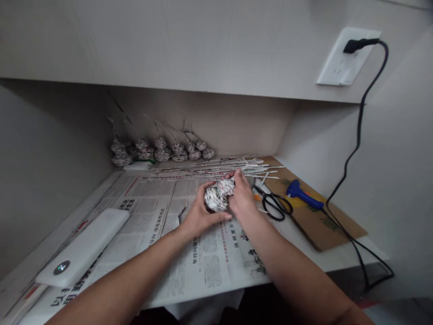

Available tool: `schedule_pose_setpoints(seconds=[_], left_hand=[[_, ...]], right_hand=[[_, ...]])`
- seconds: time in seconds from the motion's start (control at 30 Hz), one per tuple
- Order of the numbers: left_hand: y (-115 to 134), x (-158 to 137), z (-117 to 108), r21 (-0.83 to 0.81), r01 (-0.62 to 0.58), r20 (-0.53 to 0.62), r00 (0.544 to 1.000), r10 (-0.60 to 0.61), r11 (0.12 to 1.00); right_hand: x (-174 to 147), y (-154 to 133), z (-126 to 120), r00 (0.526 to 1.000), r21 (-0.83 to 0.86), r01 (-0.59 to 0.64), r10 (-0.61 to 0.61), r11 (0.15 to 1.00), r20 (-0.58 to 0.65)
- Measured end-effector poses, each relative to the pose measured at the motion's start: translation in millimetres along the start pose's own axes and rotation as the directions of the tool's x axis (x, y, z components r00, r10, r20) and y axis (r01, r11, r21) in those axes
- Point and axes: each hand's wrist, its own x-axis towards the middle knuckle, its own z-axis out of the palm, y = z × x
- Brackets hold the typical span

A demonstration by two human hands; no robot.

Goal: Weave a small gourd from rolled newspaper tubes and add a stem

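Note:
Between my two hands, above the newspaper, is a woven paper gourd [216, 198] made of rolled newsprint strips, tilted with its smaller bulb toward the right. My left hand [202, 211] curves round the larger bulb, thumb along its near side. Gripping the smaller bulb from the right is my right hand [241, 194], its fingers bent and partly hidden behind the weave. A bundle of thin rolled paper strips [209, 170] lies just behind the hands. Black-handled scissors [278, 206] rest to the right of my right hand, blades partly covered.
Several finished-looking paper gourds [162, 150] stand along the back wall. A blue glue gun [304, 195] lies on brown cardboard [326, 232], its cord running to a wall socket [349, 56]. A white power bank [84, 246] sits at left on newspaper [142, 225]. An overhanging panel [189, 45] is above.

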Motion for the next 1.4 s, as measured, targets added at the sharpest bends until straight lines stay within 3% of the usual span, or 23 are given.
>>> schedule_pose_setpoints(seconds=[0.17, 0.37, 0.5, 0.63, 0.73, 0.83, 0.93, 1.03, 1.13, 1.23, 1.3, 1.4], left_hand=[[3.1, 1.4, -0.7, 0.084, 0.019, -0.046, 0.999, -0.015, 0.996], [4.2, 1.8, 5.2, -0.118, 0.187, -0.046, 0.980, -0.194, 0.975], [8.2, 1.2, 3.8, -0.422, 0.343, 0.031, 0.931, -0.364, 0.839], [12.4, 2.0, -1.8, -0.511, 0.379, 0.110, 0.919, -0.378, 0.772], [12.7, 4.2, -6.4, -0.445, 0.357, 0.117, 0.932, -0.342, 0.821], [10.6, 7.1, -10.4, -0.254, 0.220, 0.037, 0.975, -0.218, 0.942], [7.9, 8.5, -11.9, -0.023, 0.082, -0.003, 0.997, -0.082, 0.996], [5.8, 7.6, -11.3, 0.150, 0.054, -0.017, 0.998, -0.052, 0.987], [3.9, 5.7, -10.6, 0.262, 0.089, 0.031, 0.994, -0.101, 0.961], [1.9, 4.5, -11.3, 0.275, 0.118, 0.122, 0.980, -0.156, 0.954], [1.9, 4.8, -12.5, 0.230, 0.152, 0.148, 0.971, -0.189, 0.961], [4.9, 6.2, -14.5, 0.115, 0.184, 0.191, 0.960, -0.204, 0.976]], right_hand=[[-0.7, 1.4, 0.0, 0.999, 0.028, 0.012, -0.013, 1.000, 0.030], [15.0, -5.5, -6.6, 0.997, 0.113, -0.074, 0.075, 0.991, -0.004], [14.8, -14.4, -7.9, 0.976, 0.041, -0.153, 0.144, 0.987, 0.164], [10.2, -17.4, -6.9, 0.928, -0.069, -0.192, 0.204, 0.979, 0.311], [8.4, -14.6, -6.9, 0.950, -0.149, -0.079, 0.120, 0.986, 0.288], [4.3, -12.4, -6.9, 0.959, -0.256, 0.098, -0.023, 0.962, 0.282], [-5.5, -10.9, -5.0, 0.926, -0.378, 0.207, -0.056, 0.902, 0.374], [-14.9, -7.7, -2.8, 0.879, -0.448, 0.277, -0.037, 0.850, 0.475], [-15.6, -4.0, -2.9, 0.900, -0.473, 0.233, -0.004, 0.850, 0.436], [-9.6, -5.1, -4.8, 0.934, -0.458, 0.070, 0.104, 0.886, 0.342], [-6.6, -9.6, -5.6, 0.921, -0.454, -0.001, 0.178, 0.891, 0.347], [-6.3, -18.3, -5.5, 0.884, -0.432, 0.029, 0.178, 0.901, 0.432]])
